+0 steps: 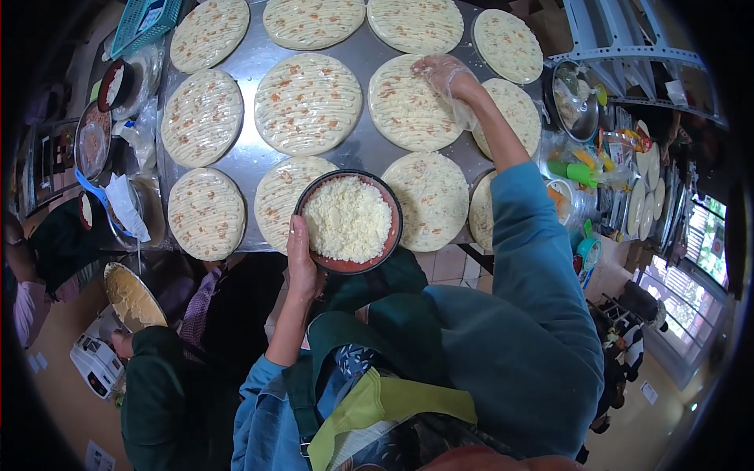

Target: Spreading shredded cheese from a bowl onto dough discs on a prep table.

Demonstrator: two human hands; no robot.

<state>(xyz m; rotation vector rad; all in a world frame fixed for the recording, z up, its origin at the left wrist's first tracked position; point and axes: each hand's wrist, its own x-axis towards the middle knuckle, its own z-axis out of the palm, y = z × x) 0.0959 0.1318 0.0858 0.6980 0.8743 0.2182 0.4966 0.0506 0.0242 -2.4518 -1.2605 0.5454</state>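
My left hand (301, 265) grips the side of a round bowl (395, 235), dark outside and reddish inside. White crumbled cheese (348, 218) fills it. My right hand (444, 77), in a thin clear plastic glove, is over the far part of a round flat dough base (412, 118). Its fingers are bunched and point down; whatever they hold is hidden. That base carries pale piped lines, orange bits and white crumbs. Nearer me, another dough base (428, 200) is also strewn with crumbs. The bowl partly covers a base (275, 204) behind it.
Several more topped bases (308, 102) stand in rows on the metal table (247, 94). A teal basket (145, 27) is at the far left. On the right are a metal pot (573, 98) and a green cup (572, 172). A co-worker (169, 392) at lower left has a pan (135, 294) of tan paste.
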